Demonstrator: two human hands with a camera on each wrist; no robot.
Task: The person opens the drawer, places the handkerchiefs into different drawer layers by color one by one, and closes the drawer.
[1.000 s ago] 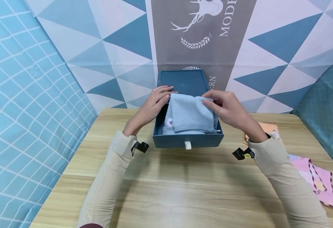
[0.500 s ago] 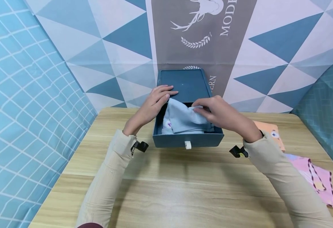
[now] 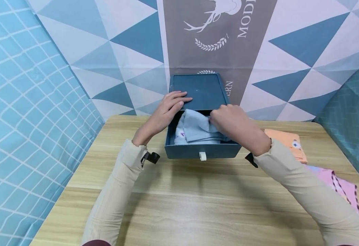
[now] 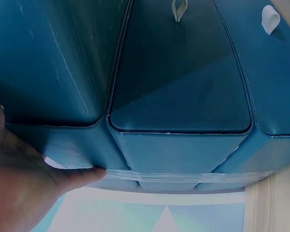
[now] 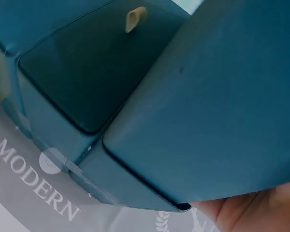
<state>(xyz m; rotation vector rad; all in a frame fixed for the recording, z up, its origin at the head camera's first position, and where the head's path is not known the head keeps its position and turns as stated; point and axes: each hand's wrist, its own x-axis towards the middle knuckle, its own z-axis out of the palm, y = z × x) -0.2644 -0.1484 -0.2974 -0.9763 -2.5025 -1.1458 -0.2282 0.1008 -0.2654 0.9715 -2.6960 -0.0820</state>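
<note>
A dark blue drawer unit [image 3: 199, 90] stands against the back wall, its top drawer [image 3: 182, 152] pulled out. Inside lies a folded light blue towel [image 3: 194, 124] with a small purple mark near its left edge. My left hand [image 3: 166, 111] rests on the unit's top left edge, fingers extended; in the left wrist view its thumb lies along the unit's side. My right hand [image 3: 233, 123] reaches into the drawer with curled fingers, gripping the towel at its right part. Its fingertips are hidden by the hand's back in the head view and by the drawer in the right wrist view.
An orange folded cloth [image 3: 285, 143] and a pink cloth with a dark-stitched edge [image 3: 330, 177] lie on the wooden table [image 3: 179, 205] at the right, partly behind the right sleeve. Lower drawers [image 4: 179, 82] with white pull loops sit under the open one.
My right hand has moved left and down into the drawer, taking the towel's right part with it, so the towel is now bunched lower. My left hand has stayed in place.
</note>
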